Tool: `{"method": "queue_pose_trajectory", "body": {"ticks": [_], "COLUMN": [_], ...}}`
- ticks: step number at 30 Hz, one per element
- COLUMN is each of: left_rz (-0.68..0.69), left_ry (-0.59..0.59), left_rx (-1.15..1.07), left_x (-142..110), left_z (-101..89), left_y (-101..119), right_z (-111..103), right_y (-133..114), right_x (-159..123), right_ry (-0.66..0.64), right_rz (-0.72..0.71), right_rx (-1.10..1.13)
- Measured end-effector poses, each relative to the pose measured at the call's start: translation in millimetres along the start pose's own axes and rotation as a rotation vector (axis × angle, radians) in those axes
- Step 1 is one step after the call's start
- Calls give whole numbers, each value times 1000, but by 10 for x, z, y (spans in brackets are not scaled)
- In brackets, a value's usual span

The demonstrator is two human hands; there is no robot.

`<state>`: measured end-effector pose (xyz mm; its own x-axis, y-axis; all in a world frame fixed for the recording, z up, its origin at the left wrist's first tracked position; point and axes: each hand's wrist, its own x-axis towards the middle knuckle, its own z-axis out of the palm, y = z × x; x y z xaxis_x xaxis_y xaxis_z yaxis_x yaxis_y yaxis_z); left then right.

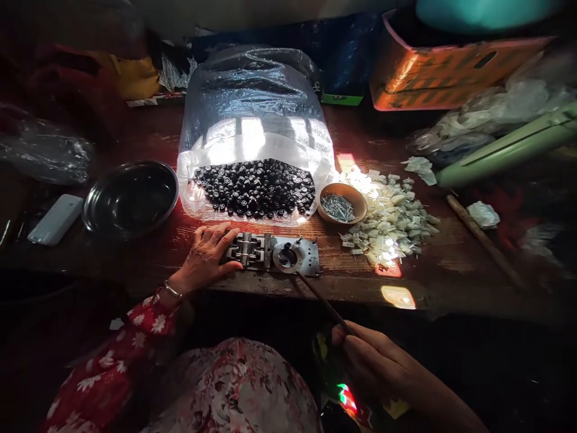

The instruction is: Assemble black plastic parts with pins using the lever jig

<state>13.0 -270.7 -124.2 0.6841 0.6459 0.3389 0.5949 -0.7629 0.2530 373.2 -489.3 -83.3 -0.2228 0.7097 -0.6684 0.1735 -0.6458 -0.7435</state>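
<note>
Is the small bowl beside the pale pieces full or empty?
Not empty: the small bowl holds thin metal pins; how full, I cannot tell.

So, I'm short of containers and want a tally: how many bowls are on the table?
2: a metal bowl left of the sack, and a small bowl of pins at its right. Shadow may hide others.

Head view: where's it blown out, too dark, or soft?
Head view: glare clips the folded mouth of the bag and patches of the pale pieces. Head view: right hand dimmer than left hand; below the table edge, mostly black. Head view: periphery smeared, orange crate stretched.
</note>
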Motion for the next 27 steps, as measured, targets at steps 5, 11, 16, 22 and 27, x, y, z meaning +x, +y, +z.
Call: {"method": "queue_pose_trajectory", "body": {"ticks": [5,11,16,22,27], "left_rz": [2,12,10,8,-43], "left_ry": [21,57,67,63,43], "left_rx": [58,76,87,78,23], "left_x": [10,11,-1,-11,-19], "left_z": [88,139,182,214,242], "left_y": [3,-8,-28,-42,-40], "right_z": [340,558,811,1097,1354], "right_y": [126,89,71,50,43], "right_x": [-23,-31,-21,14,110], "right_ry": [214,247,230,357,343], "right_rz": [-8,-46,24,-18,-43], "right_rx": [75,107,198,149,202]}}
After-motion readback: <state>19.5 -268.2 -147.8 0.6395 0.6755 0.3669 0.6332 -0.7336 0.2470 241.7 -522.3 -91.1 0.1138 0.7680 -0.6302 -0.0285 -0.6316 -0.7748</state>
